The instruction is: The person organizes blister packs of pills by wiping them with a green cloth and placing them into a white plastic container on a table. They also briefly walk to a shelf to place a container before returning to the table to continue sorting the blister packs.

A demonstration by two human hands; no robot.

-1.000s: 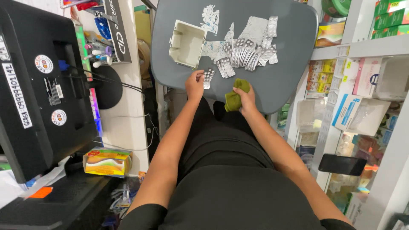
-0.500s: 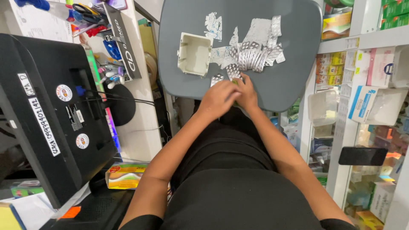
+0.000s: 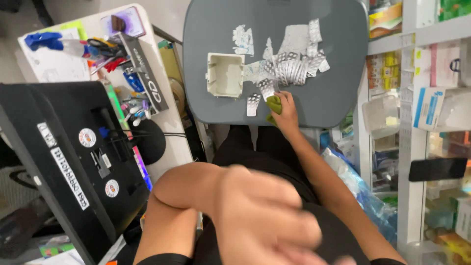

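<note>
- The right hand (image 3: 286,109) is closed around a green-handled tool (image 3: 274,105) at the near edge of the grey tray (image 3: 343,93).
- The left hand (image 3: 260,221), at the tray a second ago, is now raised close to the camera, blurred, fingers loosely spread, nothing visibly held.
- Only one hand is thus left at the foil blister strips (image 3: 289,68).
- A small strip (image 3: 253,104) lies beside an empty cream plastic box (image 3: 225,74).

A grey desk (image 3: 333,98) carries a small white open box (image 3: 224,74) left of the right hand (image 3: 286,110), silver blister strips (image 3: 289,66) heaped just beyond it, possibly torn foil scraps (image 3: 243,39) farther off
</note>
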